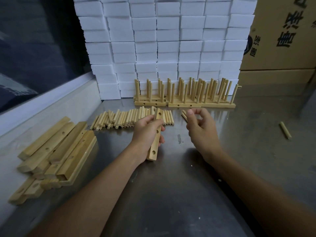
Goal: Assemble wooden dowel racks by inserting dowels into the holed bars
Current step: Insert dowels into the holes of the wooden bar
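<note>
Several finished racks (184, 98) stand behind the loose dowels (130, 118). The left hand (147, 132) grips an empty holed bar (156, 134); the right hand (201, 129), fingers loosely curled, holds nothing visible. Many bars (56, 151) wait left of the dowels.

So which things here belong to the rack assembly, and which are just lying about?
Job:
holed bar gripped by left hand
right hand
loose dowels
spare bars
finished racks

Lying about:
white foam blocks
cardboard boxes

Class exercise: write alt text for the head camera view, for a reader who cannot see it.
A person's left hand grips a holed wooden bar above a metal table, while the right hand hovers loosely curled nearby. Loose dowels lie beyond; finished racks stand behind them.
</note>
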